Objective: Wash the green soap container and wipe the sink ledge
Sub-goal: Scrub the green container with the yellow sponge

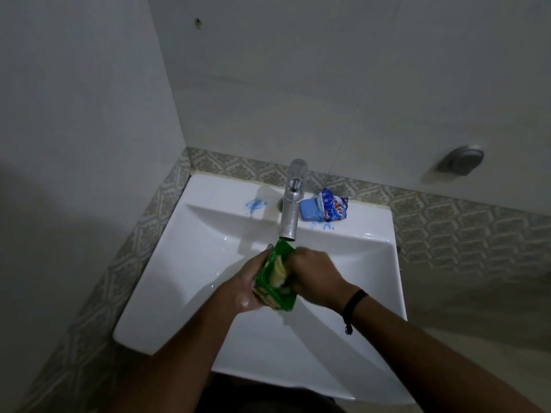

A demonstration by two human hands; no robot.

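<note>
The left hand (249,286) has its grip curled round the green soap container (275,281), holding it by its left side, tilted, just below the spout of the tap (293,201). The right hand (313,272) is bunched at the container's right edge, its fingers tucked down into the open inside, where a pale yellow piece (279,271) shows; whether that grip actually has hold of the piece cannot be told. A dark band (353,305) circles the right wrist. Both hands and the container hang over the basin of the white sink (343,368), in front of the tap. On the sink ledge (217,192), just right of the tap, lies a blue soap bar (310,210) half out of its torn wrapper (334,205), with blue smears beside it. Left of the tap is another blue smear (255,204).
</note>
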